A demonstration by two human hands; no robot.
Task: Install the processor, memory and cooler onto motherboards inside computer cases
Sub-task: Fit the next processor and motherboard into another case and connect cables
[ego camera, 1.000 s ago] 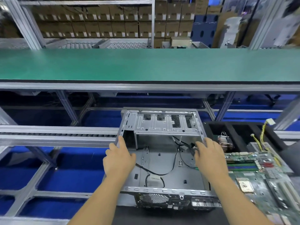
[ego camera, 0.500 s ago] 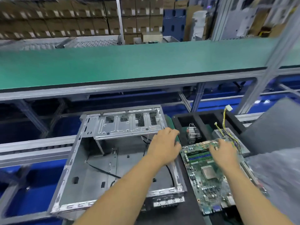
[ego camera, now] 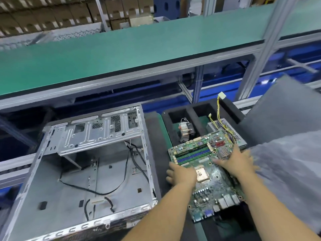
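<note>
Work looks barely begun, judging from the layout. The case (ego camera: 90,171) lies open on its side at the left, its floor bare metal with only a few black cables (ego camera: 111,188) trailing across it; no board sits inside. The board (ego camera: 206,164) is outside the case, lying to its right over a black foam tray (ego camera: 191,113). So seating it in the case seems to be ahead, and the cooler (ego camera: 185,132) is unfitted too, sitting in a tray pocket just behind the board.

Both hands are on the board. The left hand (ego camera: 180,174) grips its left edge, fingers curled under. The right hand (ego camera: 236,162) lies on the right side with fingers spread; whether it grips the far edge I cannot tell.

As for the board, it is green and crowded, with blue and black memory slots near the back, what may be sticks already in them, a coppery square at the socket, and rear ports at the near end. Yellow wires (ego camera: 218,119) rise behind it.
</note>
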